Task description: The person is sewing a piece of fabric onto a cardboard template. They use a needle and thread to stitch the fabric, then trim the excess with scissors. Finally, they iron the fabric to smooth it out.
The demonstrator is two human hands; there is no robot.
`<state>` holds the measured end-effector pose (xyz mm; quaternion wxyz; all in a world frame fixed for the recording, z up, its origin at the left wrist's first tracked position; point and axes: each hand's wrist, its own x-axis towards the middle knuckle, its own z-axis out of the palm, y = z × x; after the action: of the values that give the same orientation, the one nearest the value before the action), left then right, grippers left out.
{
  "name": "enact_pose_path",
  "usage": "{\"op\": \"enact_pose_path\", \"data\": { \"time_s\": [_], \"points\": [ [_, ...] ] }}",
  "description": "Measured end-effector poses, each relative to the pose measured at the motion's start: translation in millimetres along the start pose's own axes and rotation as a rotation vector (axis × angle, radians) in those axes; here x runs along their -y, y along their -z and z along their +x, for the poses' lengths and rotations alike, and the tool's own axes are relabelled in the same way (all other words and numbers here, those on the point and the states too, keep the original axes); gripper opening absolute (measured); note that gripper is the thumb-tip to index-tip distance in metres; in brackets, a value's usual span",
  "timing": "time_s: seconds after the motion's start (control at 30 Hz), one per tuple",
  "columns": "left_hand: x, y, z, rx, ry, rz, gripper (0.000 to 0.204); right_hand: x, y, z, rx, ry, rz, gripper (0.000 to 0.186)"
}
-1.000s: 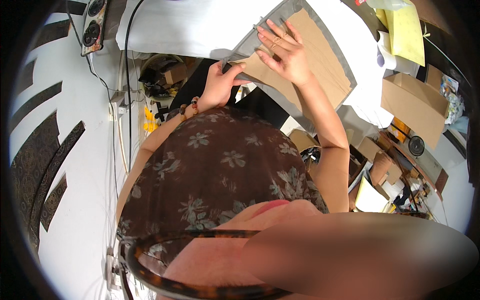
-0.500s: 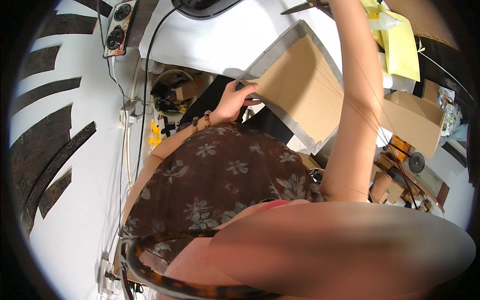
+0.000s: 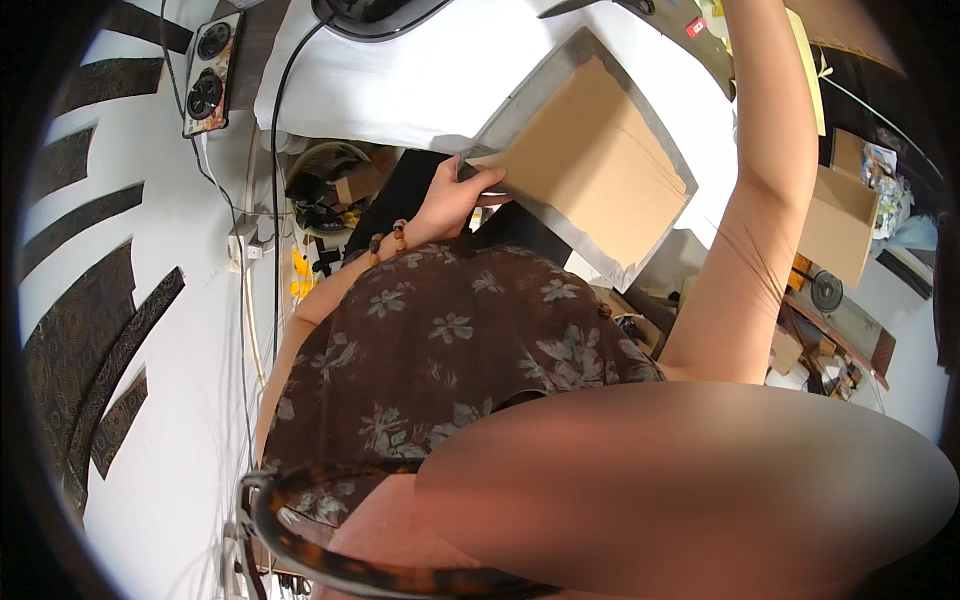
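Observation:
A flat tan cardboard panel (image 3: 590, 160) with grey material folded around its edges is tilted at the white work surface's near edge. My left hand (image 3: 455, 200), with a beaded bracelet at the wrist, pinches the panel's left corner between thumb and fingers. My right forearm reaches up past the panel's right side. The right hand lies beyond the upper edge of the picture, so what it touches is hidden.
White sheeting (image 3: 390, 90) covers the table. Scissors (image 3: 575, 8) and a black device (image 3: 385, 12) lie at its far side. A round bin of scraps (image 3: 335, 185) stands left, below a phone (image 3: 213, 75) with a cable. An open cardboard box (image 3: 840, 220) is at right.
My right arm has moved to the right and uncovered the panel's right corner. It now hides the glue bottle and much of the yellow sheet. My left hand keeps its grip.

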<state>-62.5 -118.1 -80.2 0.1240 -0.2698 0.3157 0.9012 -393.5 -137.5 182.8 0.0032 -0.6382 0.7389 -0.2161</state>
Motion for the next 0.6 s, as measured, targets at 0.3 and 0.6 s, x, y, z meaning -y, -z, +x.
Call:
{"op": "enact_pose_path", "data": {
  "time_s": [0.3, 0.6],
  "points": [
    [8.6, 1.4, 3.3, -0.013, -0.068, 0.031, 0.03, 29.1, -47.6, -125.3, 0.283, -0.08, -0.188, 0.042],
    [20.5, 22.9, -0.3, -0.032, -0.132, 0.022, 0.027, 55.5, -70.9, -136.1, 0.438, -0.212, -0.212, 0.05]
  ]
}}
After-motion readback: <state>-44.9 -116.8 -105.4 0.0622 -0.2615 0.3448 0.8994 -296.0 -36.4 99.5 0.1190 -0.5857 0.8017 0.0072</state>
